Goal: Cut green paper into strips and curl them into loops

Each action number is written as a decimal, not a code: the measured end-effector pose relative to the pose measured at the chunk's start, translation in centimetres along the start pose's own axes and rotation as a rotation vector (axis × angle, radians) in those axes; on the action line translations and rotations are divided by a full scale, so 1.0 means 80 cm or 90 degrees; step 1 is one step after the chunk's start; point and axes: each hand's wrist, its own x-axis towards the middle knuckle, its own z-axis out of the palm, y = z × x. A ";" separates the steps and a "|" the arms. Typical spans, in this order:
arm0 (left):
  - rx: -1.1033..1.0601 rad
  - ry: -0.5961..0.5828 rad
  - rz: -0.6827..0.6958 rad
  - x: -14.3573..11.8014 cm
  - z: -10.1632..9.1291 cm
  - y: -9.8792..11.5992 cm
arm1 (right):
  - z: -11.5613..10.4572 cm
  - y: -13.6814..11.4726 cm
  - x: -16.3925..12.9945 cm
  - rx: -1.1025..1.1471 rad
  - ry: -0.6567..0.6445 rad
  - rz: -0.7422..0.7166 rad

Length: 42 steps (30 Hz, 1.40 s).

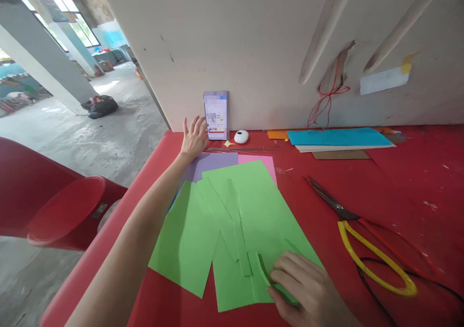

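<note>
Green paper (250, 206) lies cut into sheets and strips on the red table (398, 182), so the cutting looks well along. Your right hand (304, 288) pinches a curled green strip (264, 274) at the near edge, while your left hand (194, 136), fingers spread, reaches toward the small box (216, 114). The scissors (362, 235) rest unused beside you.

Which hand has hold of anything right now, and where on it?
The right hand pinches a curled green paper piece at its near end. The left hand holds nothing; it reaches, fingers spread, toward the small box at the wall.
</note>
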 end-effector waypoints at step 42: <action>-0.214 0.028 -0.383 0.058 0.011 0.017 | -0.001 -0.002 -0.001 0.000 -0.009 0.003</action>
